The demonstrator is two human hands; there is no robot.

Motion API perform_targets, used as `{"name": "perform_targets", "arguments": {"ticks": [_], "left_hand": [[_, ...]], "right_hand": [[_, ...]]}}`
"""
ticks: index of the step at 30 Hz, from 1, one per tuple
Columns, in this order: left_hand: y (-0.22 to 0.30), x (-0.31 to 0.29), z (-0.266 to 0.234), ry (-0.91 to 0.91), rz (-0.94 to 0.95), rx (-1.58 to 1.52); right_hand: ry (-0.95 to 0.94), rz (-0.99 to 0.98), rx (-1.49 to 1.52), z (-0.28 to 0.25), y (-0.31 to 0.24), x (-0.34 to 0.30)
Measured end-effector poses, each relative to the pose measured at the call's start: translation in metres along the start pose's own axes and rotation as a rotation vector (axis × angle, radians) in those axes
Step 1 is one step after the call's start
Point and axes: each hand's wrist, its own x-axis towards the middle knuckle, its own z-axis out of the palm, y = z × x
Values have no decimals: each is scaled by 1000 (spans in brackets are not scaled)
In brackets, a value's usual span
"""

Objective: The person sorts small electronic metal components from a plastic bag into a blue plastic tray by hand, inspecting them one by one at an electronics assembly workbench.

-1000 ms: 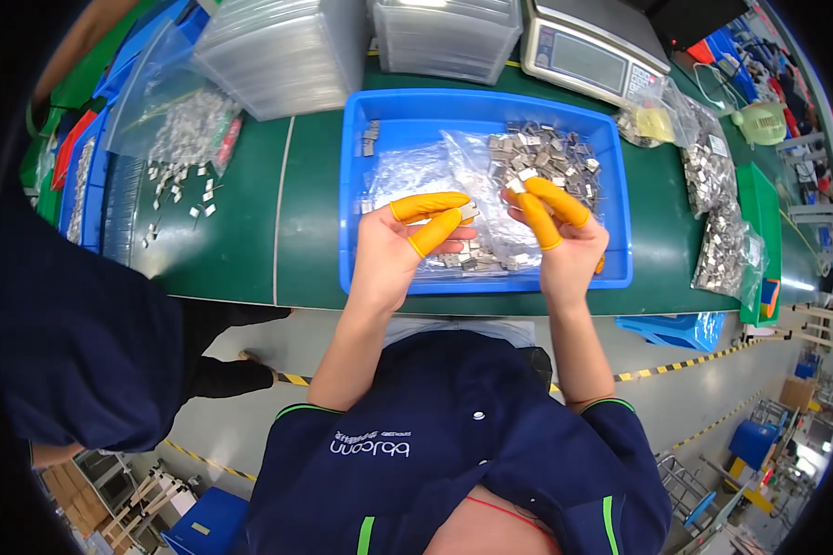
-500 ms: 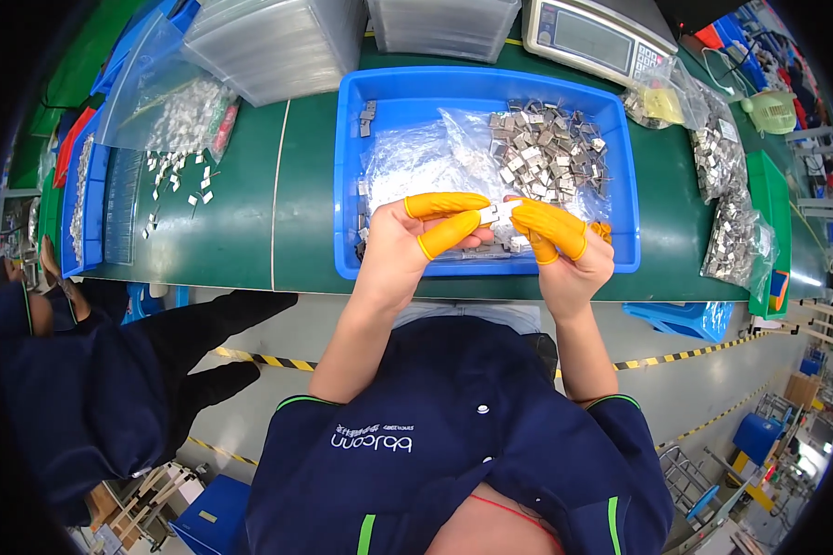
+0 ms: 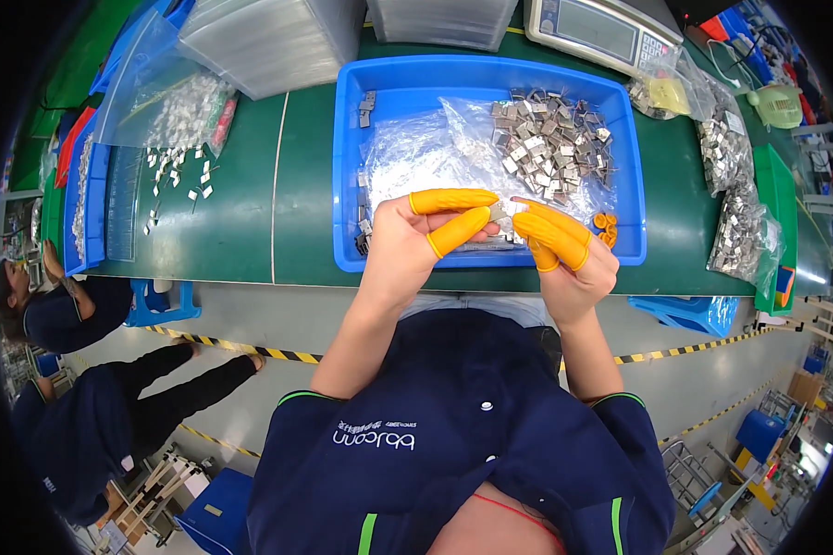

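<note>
Yellow finger cots cover the fingertips of both hands. My left hand (image 3: pixel 414 236) pinches a small silver metal shell (image 3: pixel 498 214) between thumb and fingers. Close beside it, my right hand (image 3: pixel 573 254) pinches a small white piece (image 3: pixel 516 209), mostly hidden by the fingertips. Both hands are over the near part of a blue bin (image 3: pixel 347 166). Inside the bin, a heap of silver metal shells with thin legs (image 3: pixel 550 143) lies at the right, and a clear plastic bag (image 3: pixel 416 153) at the left. Several loose orange finger cots (image 3: pixel 606 225) rest near its right wall.
White parts (image 3: pixel 180 111) spill from a clear bag at the left. Plastic trays (image 3: pixel 268 46) and a scale (image 3: pixel 601 32) stand behind the bin. Bagged metal parts (image 3: pixel 735 222) lie at the right beside a green bin (image 3: pixel 775 203). Other people (image 3: pixel 111 407) are at the left.
My hands have shifted slightly right, and the white piece is now more hidden between the fingertips. The loose finger cots have come into fuller view. A person at the left has moved back.
</note>
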Motion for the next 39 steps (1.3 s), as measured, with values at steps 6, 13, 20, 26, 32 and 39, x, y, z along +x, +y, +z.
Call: {"name": "perform_targets", "arguments": {"ticks": [6,13,20,26,32,39], "left_hand": [[-1,-2,0,4,-61,-34],[-5,-17,6,19,50,65],[-3,-17,1,-64,-77,22],[3,-22,-2,21,25,192],[13,-27,-2,59,39,371],[8,-38,-10,73,134,592]], "right_hand": [[-126,-94,4,-11,3,5],[-289,276,246,-26,9,-4],[-409,242,287,-32,8,6],[-510,30,55,-22,3,15],[-536,27,-6,-19,-6,14],[-609,-92,-128,-19,-19,7]]}}
